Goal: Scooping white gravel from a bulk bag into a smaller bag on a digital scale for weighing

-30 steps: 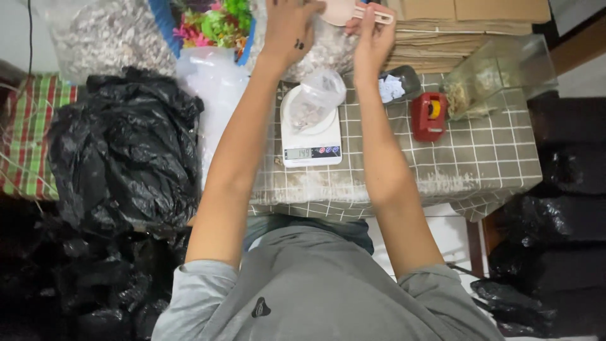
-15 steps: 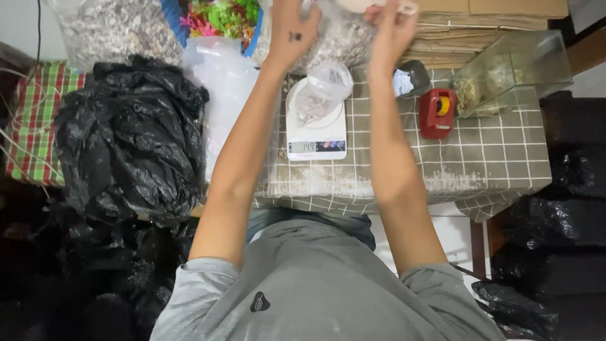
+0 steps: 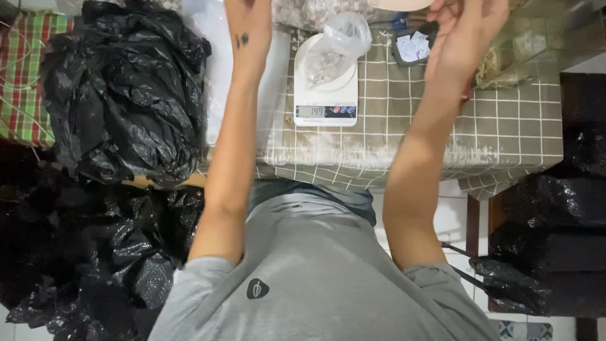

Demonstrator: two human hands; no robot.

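Note:
My left hand reaches up past the top edge, so only its back with a small dark mark shows and the fingers are cut off. My right hand is raised at the top right. Its thumb and fingers rest on the rim of a beige round object that is mostly out of frame. Below and between my hands, a white digital scale stands on the checked table. A clear plastic bag of small pale pieces sits on the scale's plate.
A small black tray of white paper slips lies right of the scale, and a clear plastic box stands at the far right. Black plastic bags are heaped on the left and lower right. White dust lines the table's front edge.
Both hands have risen toward the top edge of the view, and the left fingers have passed out of frame. The scale and bag now sit lower in the picture.

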